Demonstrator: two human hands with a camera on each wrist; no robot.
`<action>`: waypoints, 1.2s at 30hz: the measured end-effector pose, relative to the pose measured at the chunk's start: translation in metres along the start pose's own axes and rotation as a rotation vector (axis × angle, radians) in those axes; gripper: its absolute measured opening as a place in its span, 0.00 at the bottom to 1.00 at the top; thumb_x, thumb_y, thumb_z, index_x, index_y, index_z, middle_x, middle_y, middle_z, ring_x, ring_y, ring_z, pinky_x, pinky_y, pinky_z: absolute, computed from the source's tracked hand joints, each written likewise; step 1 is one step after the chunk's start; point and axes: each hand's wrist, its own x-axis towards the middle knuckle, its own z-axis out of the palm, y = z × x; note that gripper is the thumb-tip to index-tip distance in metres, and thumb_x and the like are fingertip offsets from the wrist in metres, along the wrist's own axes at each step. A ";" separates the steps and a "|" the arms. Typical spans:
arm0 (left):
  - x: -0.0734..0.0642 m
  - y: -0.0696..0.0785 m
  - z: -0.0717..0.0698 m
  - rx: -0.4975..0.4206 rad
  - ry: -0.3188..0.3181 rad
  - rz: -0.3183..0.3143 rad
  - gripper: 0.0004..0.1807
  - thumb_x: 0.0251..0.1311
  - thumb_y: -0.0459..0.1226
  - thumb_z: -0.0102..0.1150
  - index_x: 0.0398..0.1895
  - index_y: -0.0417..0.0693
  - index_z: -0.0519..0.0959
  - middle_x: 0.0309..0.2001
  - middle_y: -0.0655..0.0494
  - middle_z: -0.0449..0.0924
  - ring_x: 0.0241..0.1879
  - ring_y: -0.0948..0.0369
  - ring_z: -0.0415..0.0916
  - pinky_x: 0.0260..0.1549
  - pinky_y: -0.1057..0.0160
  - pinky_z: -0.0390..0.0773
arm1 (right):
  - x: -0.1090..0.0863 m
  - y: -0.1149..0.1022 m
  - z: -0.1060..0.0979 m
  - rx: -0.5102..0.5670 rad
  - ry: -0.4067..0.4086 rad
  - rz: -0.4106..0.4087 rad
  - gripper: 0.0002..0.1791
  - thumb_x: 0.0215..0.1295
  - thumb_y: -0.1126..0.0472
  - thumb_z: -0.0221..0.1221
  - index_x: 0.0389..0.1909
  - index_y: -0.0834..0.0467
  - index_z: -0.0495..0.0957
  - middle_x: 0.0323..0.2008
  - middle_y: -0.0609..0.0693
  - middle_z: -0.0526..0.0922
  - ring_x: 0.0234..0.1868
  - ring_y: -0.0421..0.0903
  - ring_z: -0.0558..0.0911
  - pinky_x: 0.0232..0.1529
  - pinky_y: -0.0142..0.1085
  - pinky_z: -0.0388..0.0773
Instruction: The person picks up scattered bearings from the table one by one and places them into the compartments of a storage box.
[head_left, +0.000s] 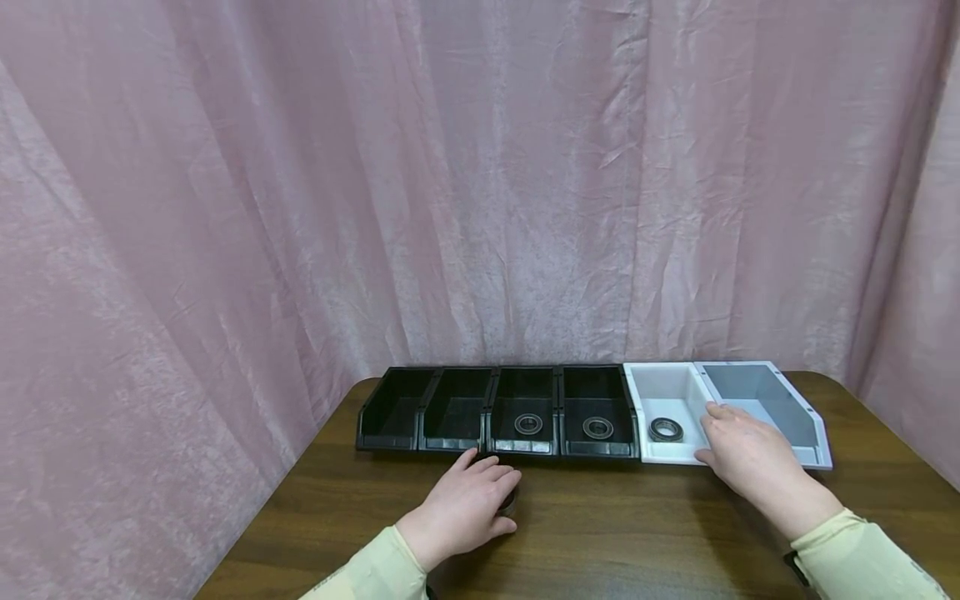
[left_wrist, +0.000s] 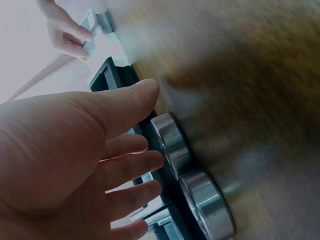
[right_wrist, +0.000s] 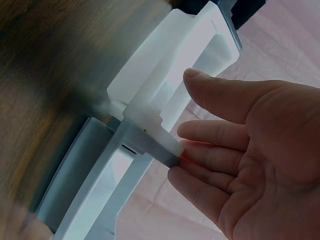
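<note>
My left hand [head_left: 467,507] hovers palm down just above the table, its fingers loosely spread and holding nothing. Two metal ball bearings [left_wrist: 207,206] sit side by side on the wood under that palm; the head view shows only a sliver of them past the fingers. Over the divider between the white bin [head_left: 652,457] and the grey-white bin [head_left: 810,456], my right hand [head_left: 753,454] is relaxed, with its fingers slightly bent and nothing in its grasp. One bearing [head_left: 666,430] lies in the white bin, beside the right fingertips.
Several black bins [head_left: 422,410] continue the row to the left. The two nearest the white bin each hold a bearing, one on the left [head_left: 528,424] and one on the right [head_left: 597,428]. A pink curtain [head_left: 480,183] hangs behind the wooden table [head_left: 600,533].
</note>
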 end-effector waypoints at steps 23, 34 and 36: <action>0.001 -0.005 0.007 0.000 -0.001 -0.020 0.27 0.66 0.53 0.79 0.63 0.54 0.86 0.59 0.62 0.89 0.62 0.61 0.83 0.73 0.40 0.72 | 0.002 0.001 0.001 0.010 -0.009 -0.003 0.24 0.50 0.61 0.84 0.37 0.71 0.82 0.52 0.74 0.86 0.56 0.71 0.86 0.59 0.62 0.83; 0.001 -0.008 0.007 -0.012 -0.016 -0.025 0.25 0.67 0.50 0.78 0.64 0.55 0.86 0.59 0.61 0.89 0.63 0.60 0.83 0.73 0.39 0.72 | 0.001 0.001 0.001 0.001 -0.018 0.006 0.25 0.51 0.60 0.84 0.38 0.72 0.83 0.52 0.74 0.86 0.56 0.71 0.86 0.59 0.62 0.83; 0.001 -0.009 0.008 -0.025 -0.017 -0.030 0.25 0.67 0.50 0.79 0.63 0.54 0.86 0.59 0.61 0.89 0.63 0.60 0.83 0.73 0.38 0.72 | 0.001 0.001 0.000 0.002 -0.019 0.008 0.24 0.51 0.60 0.84 0.38 0.72 0.83 0.52 0.74 0.86 0.56 0.71 0.86 0.58 0.62 0.83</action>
